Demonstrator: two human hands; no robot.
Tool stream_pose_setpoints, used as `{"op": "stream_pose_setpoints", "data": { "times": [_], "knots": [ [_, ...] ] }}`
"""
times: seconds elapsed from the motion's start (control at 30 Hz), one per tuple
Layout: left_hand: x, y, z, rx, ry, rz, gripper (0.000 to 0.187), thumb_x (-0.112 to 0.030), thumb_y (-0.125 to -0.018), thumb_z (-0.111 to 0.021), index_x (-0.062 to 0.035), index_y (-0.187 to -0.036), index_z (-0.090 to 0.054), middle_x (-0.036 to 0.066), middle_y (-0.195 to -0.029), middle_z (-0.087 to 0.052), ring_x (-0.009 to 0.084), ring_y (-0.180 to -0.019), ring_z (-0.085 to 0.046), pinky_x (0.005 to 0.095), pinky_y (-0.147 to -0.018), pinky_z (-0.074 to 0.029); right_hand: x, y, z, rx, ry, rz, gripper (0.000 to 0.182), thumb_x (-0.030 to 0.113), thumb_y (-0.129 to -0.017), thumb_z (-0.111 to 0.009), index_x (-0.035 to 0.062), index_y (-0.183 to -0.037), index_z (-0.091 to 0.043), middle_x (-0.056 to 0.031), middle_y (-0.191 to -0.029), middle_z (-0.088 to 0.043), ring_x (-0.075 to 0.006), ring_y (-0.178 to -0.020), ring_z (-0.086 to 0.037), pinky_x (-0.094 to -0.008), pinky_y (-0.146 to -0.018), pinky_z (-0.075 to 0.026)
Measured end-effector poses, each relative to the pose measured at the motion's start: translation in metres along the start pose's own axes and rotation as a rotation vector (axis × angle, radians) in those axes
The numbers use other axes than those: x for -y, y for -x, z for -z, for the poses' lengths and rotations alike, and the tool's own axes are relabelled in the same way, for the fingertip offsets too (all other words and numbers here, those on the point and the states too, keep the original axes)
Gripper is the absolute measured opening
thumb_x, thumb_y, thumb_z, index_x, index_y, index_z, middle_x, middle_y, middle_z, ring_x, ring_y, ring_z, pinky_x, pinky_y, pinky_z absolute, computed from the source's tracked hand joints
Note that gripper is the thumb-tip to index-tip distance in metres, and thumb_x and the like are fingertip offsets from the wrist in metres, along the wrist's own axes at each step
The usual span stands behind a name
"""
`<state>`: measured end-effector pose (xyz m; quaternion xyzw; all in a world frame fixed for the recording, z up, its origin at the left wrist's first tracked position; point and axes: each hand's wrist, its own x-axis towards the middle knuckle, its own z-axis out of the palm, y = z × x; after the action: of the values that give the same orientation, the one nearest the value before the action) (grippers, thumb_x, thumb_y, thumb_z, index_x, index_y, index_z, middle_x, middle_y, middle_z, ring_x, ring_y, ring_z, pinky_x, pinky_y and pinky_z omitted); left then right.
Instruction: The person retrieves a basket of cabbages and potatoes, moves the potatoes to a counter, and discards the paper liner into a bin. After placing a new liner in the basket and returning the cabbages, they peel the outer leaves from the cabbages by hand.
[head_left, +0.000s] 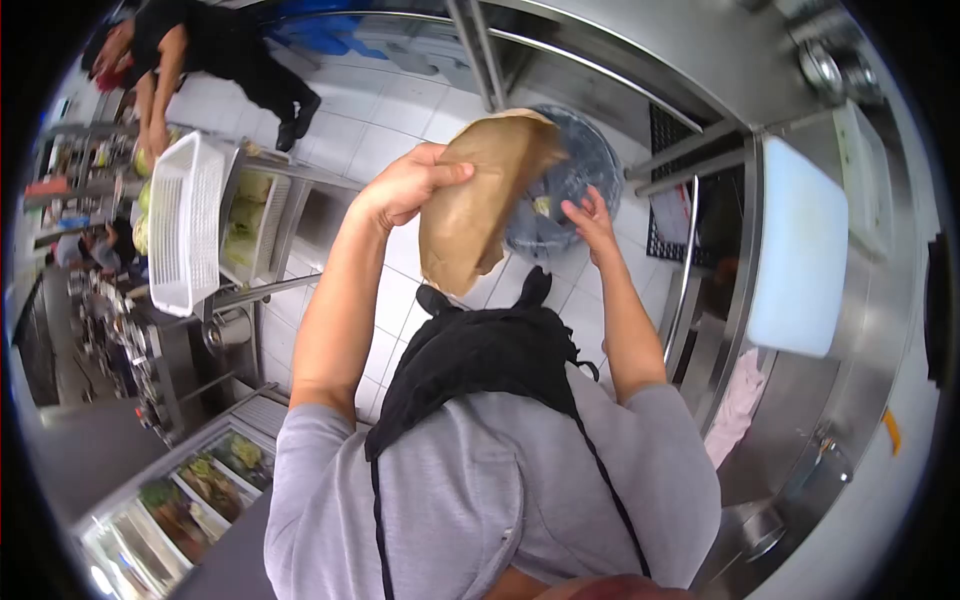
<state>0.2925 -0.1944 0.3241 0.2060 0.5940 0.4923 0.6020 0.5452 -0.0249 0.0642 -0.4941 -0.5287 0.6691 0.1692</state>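
Observation:
My left hand [412,187] grips a brown paper bag [470,205] by its side, thumb on the near face. The bag looks creased, its upper right end blurred by motion. Beyond it on the floor stands a round grey bin [575,150], partly hidden by the bag, with a small pale scrap [542,205] inside. Over the bin's near right side is my right hand [592,218], fingers apart and holding nothing. It does not touch the bag.
To the right, a pale blue cutting board [798,250] lies on a steel counter [870,330]. White baskets [188,225] stand at left, beside a co-worker in black [235,50]. Trays of greens [205,490] sit at lower left. White floor tiles [375,130] surround the bin.

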Motion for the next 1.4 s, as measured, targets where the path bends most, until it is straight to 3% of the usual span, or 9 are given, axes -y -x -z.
{"op": "stream_pose_setpoints", "data": {
  "times": [0.13, 0.23, 0.27, 0.37, 0.47, 0.83, 0.97, 1.27, 1.4],
  "knots": [
    [0.012, 0.034, 0.059, 0.036, 0.123, -0.068, 0.040, -0.019, -0.090, -0.073, 0.0055, -0.120, -0.064, 0.014, -0.114, -0.071, 0.0200, -0.101, -0.070, 0.0344, -0.091, -0.056, 0.041, -0.017, -0.010, 0.415, -0.583, -0.101, 0.064, 0.021, -0.094, -0.070, 0.0153, -0.150, -0.039, -0.0125, -0.148, -0.049, -0.0274, -0.138, -0.045, -0.0486, -0.109, -0.038],
    [0.049, 0.071, 0.114, -0.068, 0.330, -0.152, 0.034, -0.019, -0.092, -0.071, 0.0042, -0.117, -0.067, 0.012, -0.105, -0.073, 0.0202, -0.097, -0.071, 0.0363, -0.086, -0.058, 0.075, -0.021, -0.029, 0.544, -0.473, -0.117, 0.050, 0.003, -0.094, -0.062, 0.0062, -0.142, -0.048, -0.0102, -0.141, -0.055, -0.0260, -0.131, -0.052, -0.0404, -0.109, -0.044],
    [0.063, 0.085, 0.132, -0.146, 0.361, -0.180, 0.033, -0.019, -0.092, -0.070, 0.0037, -0.116, -0.067, 0.011, -0.103, -0.073, 0.0199, -0.095, -0.071, 0.0362, -0.084, -0.058, 0.097, 0.003, -0.054, 0.452, -0.441, 0.072, 0.043, 0.005, -0.094, -0.064, 0.0031, -0.136, -0.054, -0.0115, -0.132, -0.062, -0.0234, -0.122, -0.059, -0.0373, -0.103, -0.048],
    [0.142, 0.101, 0.193, -0.558, 0.122, -0.043, 0.030, -0.020, -0.094, -0.070, 0.0017, -0.115, -0.069, 0.009, -0.100, -0.073, 0.0179, -0.090, -0.070, 0.0348, -0.079, -0.056, 0.115, 0.006, -0.106, 0.405, 0.346, -0.080, 0.034, 0.010, -0.093, -0.069, 0.0027, -0.126, -0.062, -0.0090, -0.118, -0.069, -0.0198, -0.106, -0.066, -0.0338, -0.093, -0.051],
    [0.169, 0.149, 0.224, -0.725, 0.087, -0.072, 0.029, -0.022, -0.095, -0.069, 0.0000, -0.114, -0.070, 0.006, -0.098, -0.072, 0.0146, -0.087, -0.066, 0.0326, -0.076, -0.053, 0.131, 0.028, -0.165, 0.579, -0.015, 0.068, 0.021, 0.018, -0.093, -0.072, 0.0059, -0.108, -0.065, -0.0037, -0.102, -0.071, -0.0153, -0.091, -0.067, -0.0316, -0.082, -0.053],
    [0.130, 0.345, 0.278, -0.960, 0.241, -0.716, 0.030, -0.020, -0.097, -0.066, 0.0043, -0.115, -0.066, 0.005, -0.099, -0.072, 0.0091, -0.085, -0.065, 0.0270, -0.077, -0.054, 0.283, 0.128, -0.383, 0.675, 0.285, 0.763, 0.018, 0.014, -0.099, -0.063, -0.0025, -0.105, -0.061, -0.0024, -0.098, -0.066, -0.0072, -0.090, -0.056, -0.0257, -0.080, -0.046],
    [0.119, 0.381, 0.327, -1.256, 0.254, -0.839, 0.041, -0.010, -0.094, -0.066, 0.0049, -0.131, -0.056, 0.007, -0.096, -0.071, 0.0097, -0.081, -0.066, 0.0254, -0.074, -0.054, 0.337, 0.145, -0.484, 0.829, 0.332, 0.859, 0.015, 0.009, -0.097, -0.061, -0.0035, -0.105, -0.061, -0.0011, -0.095, -0.065, -0.0073, -0.086, -0.055, -0.0251, -0.078, -0.046],
    [0.101, 0.413, 0.426, -1.794, -0.211, -0.635, 0.062, -0.001, -0.081, -0.065, -0.0015, -0.141, -0.050, 0.000, -0.071, -0.060, 0.0055, -0.063, -0.057, 0.0243, -0.057, -0.046, 0.390, 0.094, -0.737, 0.792, 0.730, 1.242, 0.033, 0.024, -0.084, -0.068, 0.0004, -0.108, -0.070, -0.0160, -0.088, -0.072, -0.0244, -0.081, -0.069, -0.0361, -0.075, -0.052],
    [0.091, 0.412, 0.468, -1.863, -0.460, -0.132, 0.053, -0.013, -0.080, -0.061, -0.0077, -0.132, -0.060, 0.018, -0.088, -0.070, 0.0373, -0.085, -0.070, 0.0443, -0.081, -0.054, 0.366, 0.045, -0.839, 0.845, 0.822, 1.186, 0.035, 0.027, -0.083, -0.069, 0.0041, -0.110, -0.071, -0.0176, -0.093, -0.073, -0.0295, -0.087, -0.072, -0.0388, -0.078, -0.055]
  ]
}}
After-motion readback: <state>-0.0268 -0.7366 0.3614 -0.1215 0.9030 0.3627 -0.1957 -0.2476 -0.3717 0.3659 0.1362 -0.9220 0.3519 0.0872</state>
